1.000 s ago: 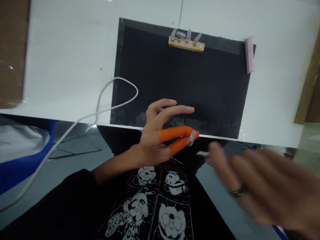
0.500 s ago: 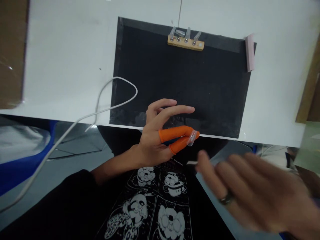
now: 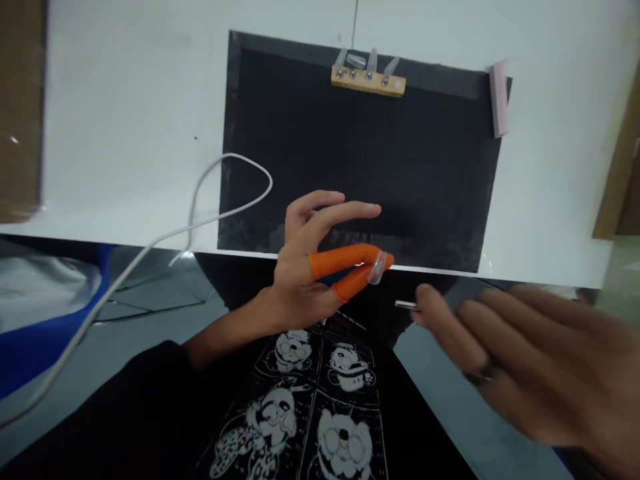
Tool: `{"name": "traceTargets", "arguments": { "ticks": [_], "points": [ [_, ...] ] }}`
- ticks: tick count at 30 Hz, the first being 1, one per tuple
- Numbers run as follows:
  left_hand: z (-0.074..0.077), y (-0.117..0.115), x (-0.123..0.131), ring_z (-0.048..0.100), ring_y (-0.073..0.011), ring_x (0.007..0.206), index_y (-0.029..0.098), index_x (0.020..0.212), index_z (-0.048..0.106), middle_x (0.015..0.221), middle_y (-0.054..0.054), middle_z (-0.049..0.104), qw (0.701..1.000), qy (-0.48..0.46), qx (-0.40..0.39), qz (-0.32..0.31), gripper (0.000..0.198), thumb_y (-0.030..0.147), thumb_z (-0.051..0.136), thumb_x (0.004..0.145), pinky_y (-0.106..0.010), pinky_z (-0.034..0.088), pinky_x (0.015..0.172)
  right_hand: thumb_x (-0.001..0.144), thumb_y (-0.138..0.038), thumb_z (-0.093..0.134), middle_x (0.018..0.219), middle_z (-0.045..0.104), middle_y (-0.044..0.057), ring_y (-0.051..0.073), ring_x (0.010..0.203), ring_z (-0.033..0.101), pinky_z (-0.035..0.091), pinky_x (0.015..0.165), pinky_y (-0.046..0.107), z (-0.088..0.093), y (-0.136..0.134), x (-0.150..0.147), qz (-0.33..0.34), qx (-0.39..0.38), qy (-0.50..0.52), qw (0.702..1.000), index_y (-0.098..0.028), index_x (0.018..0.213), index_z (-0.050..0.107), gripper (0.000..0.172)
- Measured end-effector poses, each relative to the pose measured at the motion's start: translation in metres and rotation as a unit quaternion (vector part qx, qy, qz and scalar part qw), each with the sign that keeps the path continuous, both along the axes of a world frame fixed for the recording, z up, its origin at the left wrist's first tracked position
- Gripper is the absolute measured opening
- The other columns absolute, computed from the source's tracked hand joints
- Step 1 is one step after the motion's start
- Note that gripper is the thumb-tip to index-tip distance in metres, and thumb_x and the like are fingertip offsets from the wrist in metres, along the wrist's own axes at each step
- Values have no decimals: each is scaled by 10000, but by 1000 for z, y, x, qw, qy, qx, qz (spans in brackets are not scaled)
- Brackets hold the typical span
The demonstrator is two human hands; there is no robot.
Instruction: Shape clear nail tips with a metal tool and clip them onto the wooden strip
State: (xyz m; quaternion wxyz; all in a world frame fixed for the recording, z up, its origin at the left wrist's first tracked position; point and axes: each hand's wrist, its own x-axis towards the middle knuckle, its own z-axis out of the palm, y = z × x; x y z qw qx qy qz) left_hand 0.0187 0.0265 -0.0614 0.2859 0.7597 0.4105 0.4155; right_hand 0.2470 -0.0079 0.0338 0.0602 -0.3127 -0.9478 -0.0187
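Orange finger cots cover the thumb and index finger of my left hand (image 3: 305, 267), which pinches a clear false nail (image 3: 377, 268) between their tips. Its other fingers are loosely bent over the front edge of the black mat (image 3: 400, 160). To the right, my right hand (image 3: 520, 360), blurred and wearing a ring, has its thumb and fingers closed on a thin silvery tool (image 3: 407, 305). Only the tool's short end pokes out toward the false nail, with a gap between them; the remainder is hidden by the hand.
At the mat's back edge lies a wooden nail stand (image 3: 367, 81) bearing several clear false nails. A pink block (image 3: 499, 100) sits at the mat's right corner. One white cable (image 3: 200, 223) loops over the mat's left side. Brown boards flank the white table (image 3: 135, 120).
My right hand has moved a little right and up, drawing the tool farther from the false nail. My left hand keeps its pinch and sits slightly farther left.
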Motion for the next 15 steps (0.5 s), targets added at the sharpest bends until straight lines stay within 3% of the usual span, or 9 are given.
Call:
{"name": "traceTargets", "arguments": {
  "ticks": [3,6,10,12,15],
  "points": [
    [0,0,0,481,-246,1220,312,918,677,1238,15,657,1000,-5,7,-3,66,267,700,876,-483,431,1015,900,36,431,579,505,-8,157,508,413,305,484,333,-4,4,-4,17,32,-63,997,18,1113,578,259],
    [0,0,1,483,-245,1221,319,917,674,1239,16,656,1000,3,4,-4,65,270,697,880,-486,437,1006,921,-20,451,635,571,31,168,538,434,287,481,337,0,6,-5,-14,30,-43,999,19,1163,565,271],
    [0,0,3,486,-243,1221,318,916,671,1236,16,656,1000,3,6,-5,63,268,693,885,-491,437,1014,915,-36,433,598,531,21,167,513,422,310,491,338,4,-2,-3,57,28,-45,997,62,1116,581,268],
    [0,1,5,488,-243,1217,307,914,668,1229,9,658,1000,-4,8,-8,71,255,702,878,-490,435,1019,891,-2,448,617,540,22,177,558,444,328,517,338,4,-5,-1,23,30,-73,997,50,1156,568,296],
    [1,2,7,484,-249,1216,302,927,670,1228,2,656,1000,-9,6,-19,81,256,709,873,-489,437,1015,933,-96,468,680,575,60,199,604,447,303,524,356,3,-6,1,-14,30,-52,998,39,1232,534,335]
  ]
}}
